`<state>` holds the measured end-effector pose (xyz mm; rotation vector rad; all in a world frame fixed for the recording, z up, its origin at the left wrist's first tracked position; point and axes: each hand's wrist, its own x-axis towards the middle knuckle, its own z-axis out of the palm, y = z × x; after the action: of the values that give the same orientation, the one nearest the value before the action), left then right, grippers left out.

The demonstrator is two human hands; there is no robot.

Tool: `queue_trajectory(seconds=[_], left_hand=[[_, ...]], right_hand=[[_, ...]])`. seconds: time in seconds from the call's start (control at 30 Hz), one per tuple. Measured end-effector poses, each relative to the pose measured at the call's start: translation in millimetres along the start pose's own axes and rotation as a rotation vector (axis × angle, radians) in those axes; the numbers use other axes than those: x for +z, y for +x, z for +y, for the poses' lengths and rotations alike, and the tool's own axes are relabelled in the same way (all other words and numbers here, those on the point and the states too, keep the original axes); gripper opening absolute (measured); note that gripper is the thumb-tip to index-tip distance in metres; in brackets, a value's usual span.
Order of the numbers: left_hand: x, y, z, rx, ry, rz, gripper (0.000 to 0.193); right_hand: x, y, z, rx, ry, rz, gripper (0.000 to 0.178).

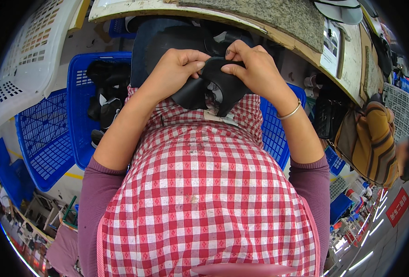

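Note:
Over my lap, both hands hold a black shoe upper (232, 90), a limp, leather-like piece with a curved cut-out. My left hand (177, 73) pinches its top edge between thumb and fingertips. My right hand (256, 69) grips the same edge a little to the right, thumb in front and fingers bent behind. The two sets of fingertips are close together but apart. More black pieces (174, 44) lie on my lap behind the held one. A red-and-white checked apron (193, 184) covers my front.
A worktable with a stone slab (278, 16) runs across the far side. Left of me stand a blue crate (75, 138) with black pieces in it, another blue basket (45, 134) and a white basket (34, 51). At right are a blue crate (276, 134) and a striped cloth (375, 143).

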<state>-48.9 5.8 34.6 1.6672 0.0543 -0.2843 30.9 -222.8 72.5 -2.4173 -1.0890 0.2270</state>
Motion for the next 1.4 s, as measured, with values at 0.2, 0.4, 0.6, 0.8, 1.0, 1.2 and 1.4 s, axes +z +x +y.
queue_trajectory(seconds=[0.2,0.4,0.6,0.8,1.0,1.2,1.4], left_hand=[[19.0,-1.0,-6.7,-0.049,0.04,0.042,0.018],[9.7,-28.6,-5.1,0.013,-0.273,0.291,0.014],[-17.8,-47.1,8.8,-0.056,-0.328,0.058,0.027],[-20.2,-13.3,15.2,-0.182,-0.161,-0.34,0.033],[-0.3,-14.0,14.8,-0.215,-0.176,-0.175,0.022],[12.0,-20.6,7.5,-0.11,-0.045,-0.021,0.018],[5.1,-20.2,5.9,0.038,0.21,-0.027,0.019]], right_hand=[[6.2,-0.6,-1.7,-0.019,-0.024,0.045,0.035],[-28.1,-6.5,-3.0,0.332,0.515,-0.016,0.047],[-31.0,-20.1,-19.7,-0.014,0.196,0.112,0.047],[-15.4,-14.8,-18.4,-0.004,0.167,0.029,0.045],[-14.0,-22.0,-18.0,0.052,0.166,0.051,0.042],[-11.6,-21.8,-19.4,0.111,0.121,0.032,0.039],[-16.5,-29.9,-0.3,0.177,0.59,0.029,0.028]])
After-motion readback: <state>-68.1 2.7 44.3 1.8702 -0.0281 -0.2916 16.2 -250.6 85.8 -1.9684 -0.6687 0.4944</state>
